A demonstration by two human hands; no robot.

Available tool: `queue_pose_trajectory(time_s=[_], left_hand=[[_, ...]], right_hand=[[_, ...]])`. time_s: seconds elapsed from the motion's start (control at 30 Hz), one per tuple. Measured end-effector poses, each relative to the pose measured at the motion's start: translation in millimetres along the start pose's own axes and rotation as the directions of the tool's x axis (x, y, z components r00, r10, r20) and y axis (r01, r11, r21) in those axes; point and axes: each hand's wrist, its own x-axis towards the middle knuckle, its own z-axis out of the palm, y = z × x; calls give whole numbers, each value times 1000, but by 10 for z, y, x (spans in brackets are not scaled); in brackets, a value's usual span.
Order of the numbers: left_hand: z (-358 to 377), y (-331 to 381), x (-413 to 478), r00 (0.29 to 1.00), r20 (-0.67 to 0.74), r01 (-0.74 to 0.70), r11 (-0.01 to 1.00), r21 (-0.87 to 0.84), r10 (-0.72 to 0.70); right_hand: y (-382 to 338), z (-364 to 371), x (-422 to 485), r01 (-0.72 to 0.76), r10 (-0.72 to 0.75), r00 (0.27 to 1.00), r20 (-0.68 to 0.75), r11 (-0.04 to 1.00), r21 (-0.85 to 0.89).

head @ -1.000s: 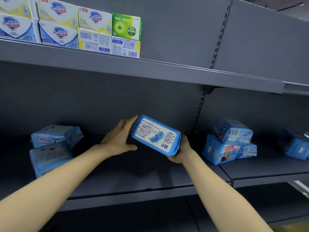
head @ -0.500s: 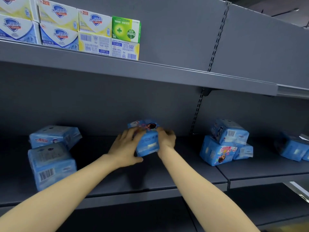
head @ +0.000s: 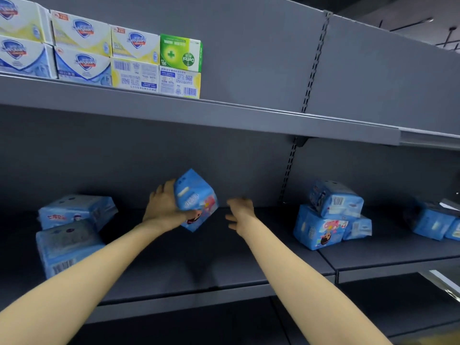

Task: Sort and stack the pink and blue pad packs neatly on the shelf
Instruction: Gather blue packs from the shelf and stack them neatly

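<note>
The blue pad pack [head: 196,197] sat tilted on one corner over the middle of the grey shelf [head: 199,267], with a pink cartoon print on its lower face and its small writing too blurred to read; the left hand [head: 163,207] gripped it from the left, fingers curled round that side; the right hand [head: 240,212] hung near the pack but apart from it, fingers loosely spread and holding nothing; two blue packs [head: 74,212] lay piled at the shelf's left end, the lower one showing a barcode; three more [head: 321,227] were heaped to the right, and further blue packs [head: 430,224] lay at the far right; on the upper shelf [head: 249,118] stood soap boxes [head: 82,48] bearing a blue shield logo, and a green box [head: 180,52] marked "Dettol", the word turned sideways.
</note>
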Motion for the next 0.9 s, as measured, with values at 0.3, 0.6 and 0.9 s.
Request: queue_pose_trajectory(time_s=[0.3,0.6,0.9], left_hand=[[-181,-63,-100,978,189,184,789,-587,-88],[-520,-268,-290,967,244,148,937,-317,-71],[-841,-357,-560,986,69,167,893,-418,-152]], right_hand=[[190,-142,87,173,-162,922,351,985,0],[200,202,-72,366,-335,884,326,930,-38],[259,534,-387,441,-383,844,376,894,-77]])
